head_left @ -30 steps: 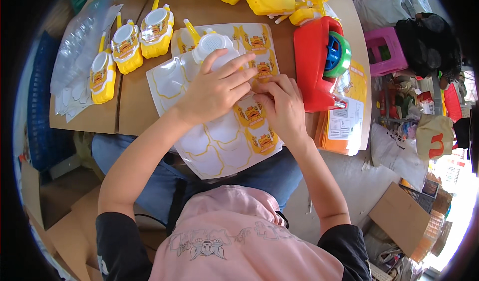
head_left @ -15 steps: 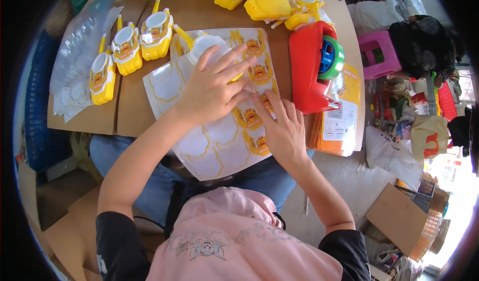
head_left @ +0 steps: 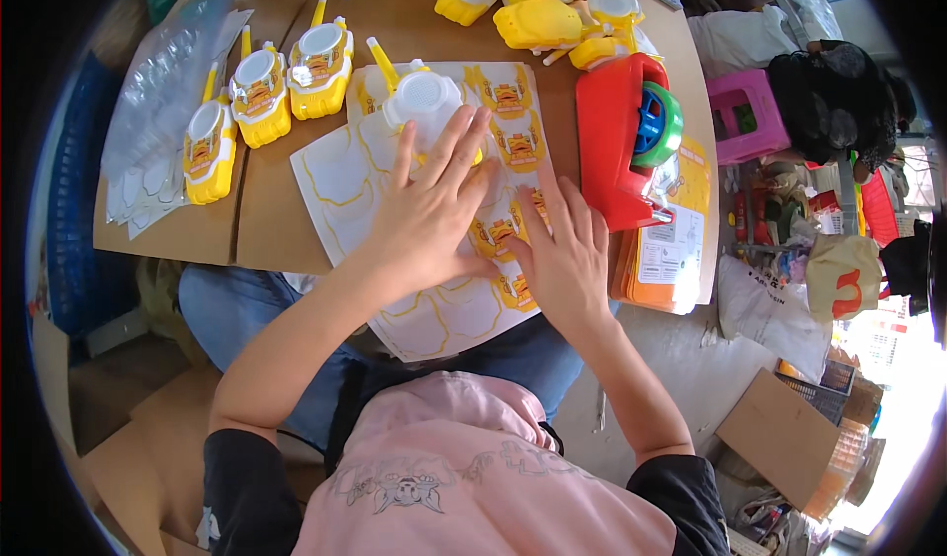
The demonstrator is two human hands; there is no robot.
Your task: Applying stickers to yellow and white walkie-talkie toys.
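Note:
A white sticker sheet (head_left: 449, 324) with yellow-edged outlines and orange printed labels lies in front of me, overhanging the table's near edge. On its upper part rests a yellow and white toy walkie-talkie (head_left: 422, 97), antenna pointing up and left. My left hand (head_left: 434, 196) lies over the walkie-talkie's lower half, fingers spread, hiding much of it. My right hand (head_left: 567, 245) is flat on the sheet's right side by the printed labels, its fingers stretched out. Nothing shows gripped in either hand.
Several labelled walkie-talkies (head_left: 321, 68) stand at the left beside clear plastic bags (head_left: 163, 92). More yellow toys (head_left: 538, 23) are heaped at the back. A red tape dispenser (head_left: 612, 151) with green tape stands right, beside orange printed cards (head_left: 666, 270). Farther right is a pink stool (head_left: 745, 117).
My left hand has slid off the walkie-talkie's round white top, which now shows, and its thumb is lower on the sheet. My right hand has spread its fingers slightly.

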